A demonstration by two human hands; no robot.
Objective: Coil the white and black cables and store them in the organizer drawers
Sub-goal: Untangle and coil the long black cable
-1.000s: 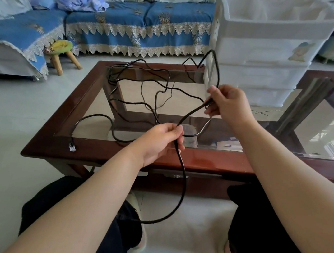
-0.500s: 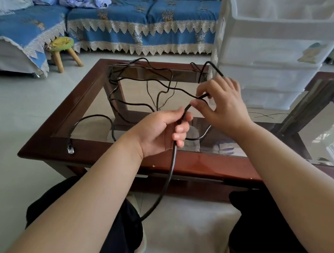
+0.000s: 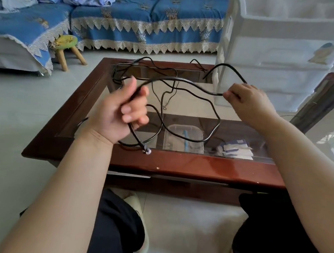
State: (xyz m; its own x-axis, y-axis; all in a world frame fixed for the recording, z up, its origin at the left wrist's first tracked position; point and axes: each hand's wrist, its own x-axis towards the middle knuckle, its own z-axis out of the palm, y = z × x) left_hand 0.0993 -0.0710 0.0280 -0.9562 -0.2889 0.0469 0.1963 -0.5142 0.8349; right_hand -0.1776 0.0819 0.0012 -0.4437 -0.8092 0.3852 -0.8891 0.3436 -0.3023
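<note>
Above glass table (image 3: 182, 168): left hand (image 3: 121, 110) fisted round black cable (image 3: 181, 80); right hand (image 3: 248, 101) pinching it.

The hands (image 3: 121, 112) have spread apart, stretching black cable (image 3: 181, 80); plug seemingly raised.

Black cable (image 3: 187, 82) between fingers (image 3: 135, 112); red-brown worktop (image 3: 179, 165) below; white organizer drawers (image 3: 283, 55) beyond; blue sofa cover (image 3: 150, 19), cream lace; green-yellow stool (image 3: 66, 41).
</note>
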